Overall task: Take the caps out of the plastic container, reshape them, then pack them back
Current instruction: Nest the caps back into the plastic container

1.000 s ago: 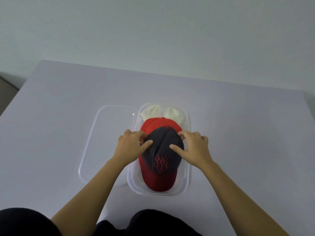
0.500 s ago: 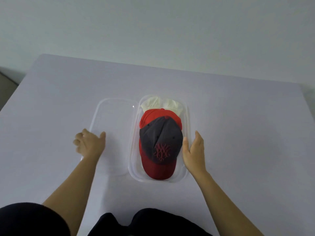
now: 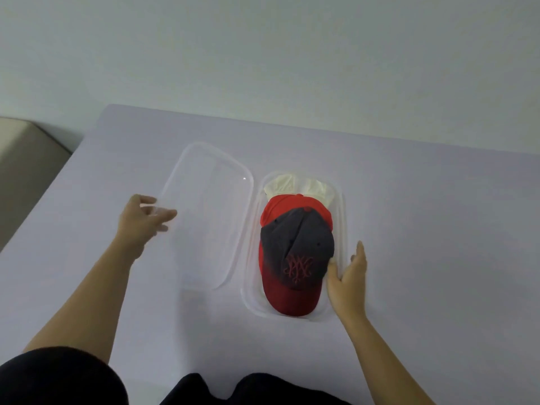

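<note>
A clear plastic container (image 3: 342, 217) stands on the table and holds three stacked caps. On top lies a dark grey cap (image 3: 298, 247) with a red logo and red brim. Under it shows a red cap (image 3: 279, 204), and a cream cap (image 3: 295, 185) peeks out at the far end. My right hand (image 3: 349, 276) rests flat against the container's right wall, thumb on the rim. The clear lid (image 3: 210, 206) lies left of the container. My left hand (image 3: 143, 220) grips the lid's left edge, which looks slightly lifted.
The pale lilac table (image 3: 438, 229) spreads wide to the right and front. Its left edge drops off beside a beige surface (image 3: 26, 159). A plain wall rises behind the table. My dark clothing fills the bottom of the view.
Both hands left the top cap. The right hand settled against the container's right side. The left hand reached to the lid's left edge and closed on it.
</note>
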`<state>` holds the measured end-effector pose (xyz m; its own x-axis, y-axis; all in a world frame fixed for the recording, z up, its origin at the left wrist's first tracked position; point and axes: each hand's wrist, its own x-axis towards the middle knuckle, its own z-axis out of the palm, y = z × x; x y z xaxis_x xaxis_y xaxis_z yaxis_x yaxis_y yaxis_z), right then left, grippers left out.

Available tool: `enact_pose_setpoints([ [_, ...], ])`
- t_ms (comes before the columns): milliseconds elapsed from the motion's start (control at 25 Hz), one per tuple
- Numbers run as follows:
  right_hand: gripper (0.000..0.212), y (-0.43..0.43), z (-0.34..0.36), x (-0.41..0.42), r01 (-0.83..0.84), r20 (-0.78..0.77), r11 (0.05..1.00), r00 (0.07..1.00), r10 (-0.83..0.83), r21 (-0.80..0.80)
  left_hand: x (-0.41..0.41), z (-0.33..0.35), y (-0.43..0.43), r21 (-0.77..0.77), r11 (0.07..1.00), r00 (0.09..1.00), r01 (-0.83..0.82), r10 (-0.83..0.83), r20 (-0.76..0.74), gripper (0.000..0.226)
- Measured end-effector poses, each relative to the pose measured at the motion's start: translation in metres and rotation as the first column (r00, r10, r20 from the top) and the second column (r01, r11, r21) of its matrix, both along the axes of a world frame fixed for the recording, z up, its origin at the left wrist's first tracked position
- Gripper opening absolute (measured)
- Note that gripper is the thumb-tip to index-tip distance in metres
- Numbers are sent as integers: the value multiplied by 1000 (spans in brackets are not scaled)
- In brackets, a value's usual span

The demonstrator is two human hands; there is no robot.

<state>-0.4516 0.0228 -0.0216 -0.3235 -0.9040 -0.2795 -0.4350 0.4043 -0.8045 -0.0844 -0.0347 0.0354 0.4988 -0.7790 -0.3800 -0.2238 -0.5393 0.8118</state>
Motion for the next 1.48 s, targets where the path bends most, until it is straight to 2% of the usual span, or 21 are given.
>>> enact_pose_setpoints([
  [80,66,-9,13,7,-9,-59,989,998,0,-151,-2,39,-14,-125,992,1000,21,-19,18,44],
  [120,62,-15,24,13,-37,-26,983,999,33,-182,-8,56,-22,-184,983,999,31,-28,20,43],
  [160,58,-24,36,19,-75,72,983,994,88,-167,-19,71,-29,-236,971,999,47,-48,3,43],
  [200,54,-33,51,26,-116,235,985,961,144,-129,-33,81,-35,-274,959,996,74,-84,-25,44],
  [280,55,-49,78,33,-140,567,985,805,172,-100,-68,90,-41,-286,945,973,157,-198,-121,54],
  [320,60,-55,87,31,-102,651,990,745,142,-100,-88,88,-41,-255,947,955,193,-242,-173,59],
  [360,65,-60,94,26,-62,657,993,745,114,-102,-108,81,-39,-215,953,942,215,-260,-213,60],
  [400,66,-59,96,18,-23,584,994,808,81,-106,-126,71,-33,-179,956,935,232,-270,-230,58],
  [480,58,-49,87,4,24,346,996,938,9,-91,-155,42,-13,-119,957,943,264,-282,-174,56],
  [560,55,-37,67,-4,34,229,998,973,-19,-60,-168,14,8,-49,960,956,276,-280,-89,62],
  [680,61,-28,29,-12,52,247,998,968,-43,-28,-174,-18,24,38,952,952,305,-305,-14,66],
  [880,63,-21,0,-11,82,390,996,917,-85,24,-175,-36,24,-8,890,881,456,-451,142,58],
  [1000,63,-24,-3,-10,110,439,994,892,-111,28,-173,-44,19,22,881,865,473,-469,181,55],
  [1200,61,-26,-5,-14,113,410,993,904,-122,45,-172,-52,19,21,876,849,481,-472,237,55],
  [1480,63,-26,-2,-7,96,259,995,961,-97,16,-173,-52,19,23,831,756,555,-516,402,52],
])
